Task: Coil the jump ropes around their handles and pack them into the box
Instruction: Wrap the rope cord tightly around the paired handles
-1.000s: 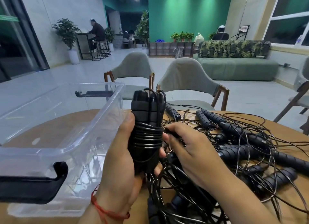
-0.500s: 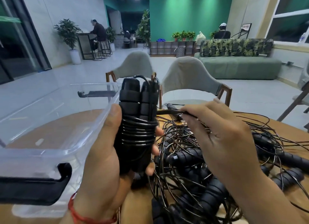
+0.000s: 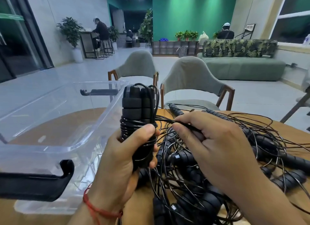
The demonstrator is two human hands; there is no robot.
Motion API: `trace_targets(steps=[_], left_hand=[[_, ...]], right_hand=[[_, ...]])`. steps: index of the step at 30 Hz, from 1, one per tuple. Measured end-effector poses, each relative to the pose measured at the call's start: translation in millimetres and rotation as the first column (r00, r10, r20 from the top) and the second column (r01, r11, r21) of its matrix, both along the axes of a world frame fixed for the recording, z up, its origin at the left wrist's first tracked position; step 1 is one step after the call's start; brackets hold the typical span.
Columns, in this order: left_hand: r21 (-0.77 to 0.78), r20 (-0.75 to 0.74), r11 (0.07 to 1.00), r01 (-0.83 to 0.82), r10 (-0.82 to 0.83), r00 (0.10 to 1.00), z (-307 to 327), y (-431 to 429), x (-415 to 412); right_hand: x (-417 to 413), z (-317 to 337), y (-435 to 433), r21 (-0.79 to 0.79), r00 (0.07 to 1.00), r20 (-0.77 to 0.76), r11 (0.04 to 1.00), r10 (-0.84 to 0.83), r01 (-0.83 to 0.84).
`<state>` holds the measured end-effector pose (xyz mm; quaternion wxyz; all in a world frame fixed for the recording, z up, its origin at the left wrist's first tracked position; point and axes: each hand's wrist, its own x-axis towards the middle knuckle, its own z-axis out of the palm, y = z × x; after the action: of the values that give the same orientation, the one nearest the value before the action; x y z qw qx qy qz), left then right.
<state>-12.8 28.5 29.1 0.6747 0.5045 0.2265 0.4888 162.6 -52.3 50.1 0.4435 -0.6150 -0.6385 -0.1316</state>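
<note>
My left hand [image 3: 122, 159] grips a pair of black jump rope handles [image 3: 138, 105] held upright together, with black cord coiled around their middle. The thumb lies across the coils. My right hand [image 3: 211, 146] pinches the loose end of that cord [image 3: 169, 121] just right of the handles. Under and beyond my right hand lies a tangled pile of black jump ropes [image 3: 192, 179] with ribbed handles on the wooden table [image 3: 285, 129]. A clear plastic box [image 3: 63, 117] with black latches stands on the left, touching distance from the held handles.
Two grey chairs [image 3: 192, 80] stand at the table's far edge. The box's black latch [image 3: 36, 184] juts out at the near left. A green sofa, plants and seated people are far off in the room.
My left hand has shifted its grip so the thumb now lies over the coils. My right hand dropped lower and closer to the handles, bringing the cord end round.
</note>
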Motion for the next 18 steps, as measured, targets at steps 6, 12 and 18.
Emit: trace_targets(steps=[6, 12, 18], left_hand=[[0.036, -0.055, 0.989, -0.142, 0.143, 0.988, -5, -1, 3], [0.295, -0.267, 0.898, -0.325, 0.405, 0.875, -6, -1, 6], [0.621, -0.497, 0.747, -0.238, 0.610, 0.617, -11, 10, -2]], right_hand=[[-9, 3, -5, 0.014, 0.998, 0.016, 0.998, 0.054, -0.054], [-9, 7, -9, -0.073, 0.991, 0.128, 0.996, -0.047, 0.056], [-9, 3, -10, -0.172, 0.994, 0.108, 0.985, 0.017, 0.002]])
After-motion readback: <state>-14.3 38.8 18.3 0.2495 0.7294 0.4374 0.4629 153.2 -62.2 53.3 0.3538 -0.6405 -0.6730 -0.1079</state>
